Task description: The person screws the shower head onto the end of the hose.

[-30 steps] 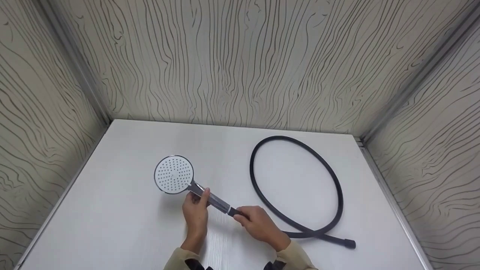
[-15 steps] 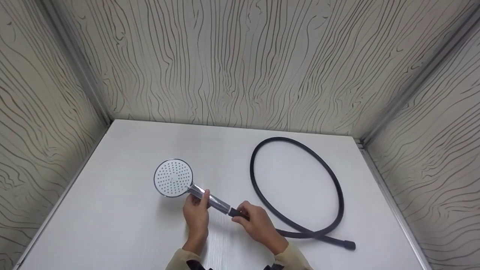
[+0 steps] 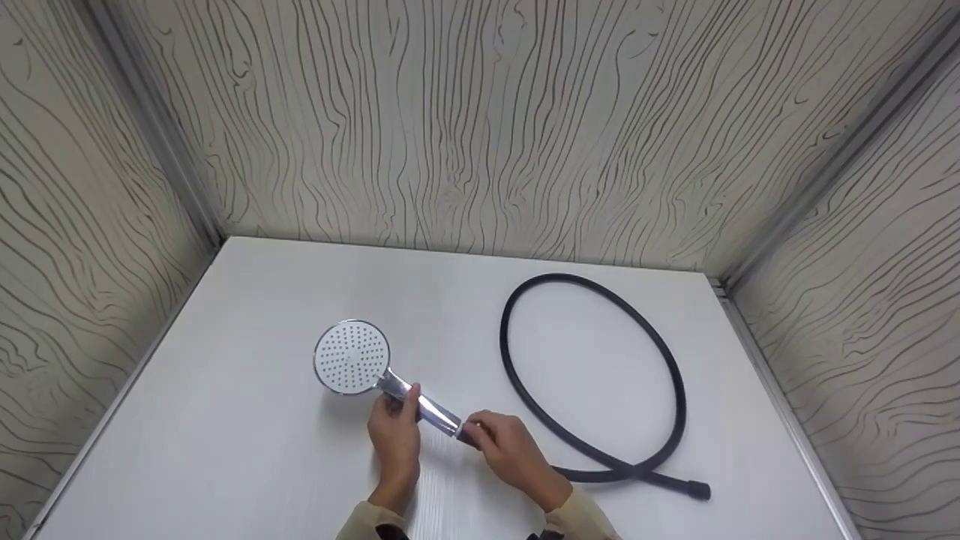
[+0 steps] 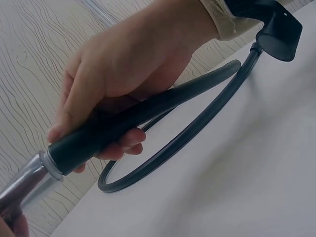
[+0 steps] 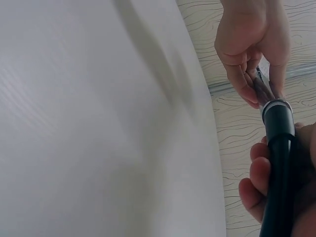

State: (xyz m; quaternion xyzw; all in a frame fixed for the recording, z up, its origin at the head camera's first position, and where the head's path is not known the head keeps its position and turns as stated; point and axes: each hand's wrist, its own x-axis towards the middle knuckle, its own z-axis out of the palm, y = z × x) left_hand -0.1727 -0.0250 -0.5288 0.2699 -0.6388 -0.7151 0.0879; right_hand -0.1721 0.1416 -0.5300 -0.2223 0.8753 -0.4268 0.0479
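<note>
In the head view a chrome shower head (image 3: 352,357) with a round white spray face is held up over the table, tilted, its handle slanting down to the right. My left hand (image 3: 395,442) grips the handle, thumb on top. A black shower hose (image 3: 679,375) meets the handle's end at a black connector (image 4: 74,148), seen large in the left wrist view. My right hand (image 3: 514,457) pinches that connector between thumb and fingers, right at the joint. In the right wrist view the connector sits flush against a silver collar, and part of the right hand is cut off by the frame edge.
The hose lies in a large loop on the white table (image 3: 262,450), crossing itself at the lower right. Its free end (image 3: 698,490) points right. Wood-patterned panels (image 3: 450,127) stand at the back and both sides, with metal posts in the corners.
My right fingers have shifted their grip along the connector, closer to the handle's end. The shower head has dropped slightly and moved a little right. My left hand keeps its hold.
</note>
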